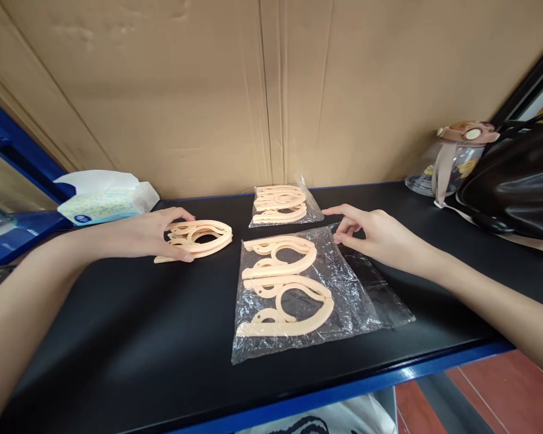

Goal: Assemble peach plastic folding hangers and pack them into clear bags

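"Head view, and nearest us gleams the blue shelf edge [402, 375], in front of the clear front bag [353, 301]. Contents?"

"Two folded hanger shapes [276, 329] in peach plastic, one nearer than the other, long axes running left to right, rounded ends to the right!"

"And the loose folded hanger [212, 245]?"

"Left of the front bag, level with its far part, lying on the black top. Tapered end aimed rightward, long axis nearly crosswise. It looks doubled, but I can't swear to a count."

"Grip?"

"Left hand [140, 235] clamped across its left end, thumb on the near side, fingers on the far. Right hand [380, 238] is at the front bag's far right corner, index stretched out, thumb by the curled fingers; can't tell whether film is pinched."

"So the step?"

"Handling the loose piece, I'd judge; a next move calls for a steady left grip and a light right touch."

"Further out?"

"Behind the front bag, the smaller far bag [314, 212], then cardboard [163, 108]. Tissue pack [106, 202] far left of it, drinking bottle [464, 161] far right!"
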A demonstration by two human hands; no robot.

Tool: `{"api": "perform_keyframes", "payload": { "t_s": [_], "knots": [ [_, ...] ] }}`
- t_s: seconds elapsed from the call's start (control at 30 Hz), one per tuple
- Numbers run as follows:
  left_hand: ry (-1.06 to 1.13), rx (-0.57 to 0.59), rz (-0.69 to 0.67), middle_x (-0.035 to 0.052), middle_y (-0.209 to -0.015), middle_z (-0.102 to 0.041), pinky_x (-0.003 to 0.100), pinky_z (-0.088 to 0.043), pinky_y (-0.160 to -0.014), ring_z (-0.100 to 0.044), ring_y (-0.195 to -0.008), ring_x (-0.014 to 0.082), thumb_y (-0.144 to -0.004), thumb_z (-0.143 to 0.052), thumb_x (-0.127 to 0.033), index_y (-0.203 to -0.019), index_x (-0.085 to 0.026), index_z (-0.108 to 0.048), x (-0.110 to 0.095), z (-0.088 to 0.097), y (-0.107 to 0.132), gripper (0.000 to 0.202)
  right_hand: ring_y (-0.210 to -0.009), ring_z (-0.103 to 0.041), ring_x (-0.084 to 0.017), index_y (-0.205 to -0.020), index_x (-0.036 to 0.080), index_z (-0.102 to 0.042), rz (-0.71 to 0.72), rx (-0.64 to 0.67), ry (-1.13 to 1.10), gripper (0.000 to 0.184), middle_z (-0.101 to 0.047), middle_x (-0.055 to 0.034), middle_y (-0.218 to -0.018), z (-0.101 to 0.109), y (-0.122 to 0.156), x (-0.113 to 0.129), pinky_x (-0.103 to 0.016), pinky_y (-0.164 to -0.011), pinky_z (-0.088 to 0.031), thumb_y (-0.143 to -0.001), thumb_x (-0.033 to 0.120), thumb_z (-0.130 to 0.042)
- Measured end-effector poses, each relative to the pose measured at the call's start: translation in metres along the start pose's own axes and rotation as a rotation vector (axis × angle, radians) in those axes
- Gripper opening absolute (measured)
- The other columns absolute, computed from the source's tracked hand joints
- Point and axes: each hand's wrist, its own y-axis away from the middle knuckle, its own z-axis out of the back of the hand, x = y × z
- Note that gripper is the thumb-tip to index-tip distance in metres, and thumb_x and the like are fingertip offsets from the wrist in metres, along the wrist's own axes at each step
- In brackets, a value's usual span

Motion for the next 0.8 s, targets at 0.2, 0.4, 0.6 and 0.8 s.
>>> {"api": "perform_keyframes", "payload": {
  "t_s": [0.2, 0.4, 0.6, 0.8],
  "knots": [
    [-0.001, -0.128, -0.019, 0.0038, -0.103, -0.067, 0.028, -0.05, -0.065, -0.065, -0.083, 0.0229, -0.077, -0.063, -0.06, -0.117, -0.021, -0.05, -0.019, 0.008, 0.002, 0.057, -0.063, -0.057, -0.014, -0.118, 0.023, -0.058, 0.027, -0.148, -0.013, 0.033, -0.063, 0.0003, -0.077, 0.002, 0.0, 0.003, -0.027, -0.061, -0.047, -0.086, 0.03, -0.054],
    [-0.057, -0.441, -0.281, 0.0075, -0.115, -0.058, 0.04, -0.045, -0.083, -0.055, -0.099, 0.0291, -0.074, -0.063, -0.062, -0.122, -0.022, -0.045, -0.075, -0.006, 0.011, 0.065, -0.079, -0.056, -0.015, -0.108, 0.022, -0.063, 0.108, -0.183, -0.253, 0.028, -0.061, -0.0022, -0.087, 0.001, 0.006, 0.023, -0.027, -0.072, -0.045, -0.092, 0.041, -0.052],
    [-0.101, -0.655, -0.545, 0.0098, -0.115, -0.06, 0.04, -0.043, -0.078, -0.058, -0.094, 0.0275, -0.079, -0.059, -0.061, -0.129, -0.021, -0.039, -0.123, -0.034, 0.023, 0.067, -0.079, -0.056, -0.014, -0.083, 0.019, -0.063, 0.147, 0.052, -0.532, 0.021, -0.06, -0.0003, -0.083, 0.002, 0.014, 0.041, -0.027, -0.076, -0.045, -0.088, 0.039, -0.059],
    [-0.187, -0.683, -0.57, 0.0134, -0.119, -0.058, 0.04, -0.042, -0.078, -0.057, -0.098, 0.0306, -0.081, -0.052, -0.068, -0.137, -0.018, -0.033, -0.126, -0.041, 0.02, 0.077, -0.084, -0.061, -0.017, -0.085, 0.017, -0.068, -0.015, 0.229, -0.757, 0.024, -0.065, -0.0023, -0.085, 0.002, 0.013, 0.039, -0.031, -0.078, -0.05, -0.084, 0.041, -0.063]
  ]
}}
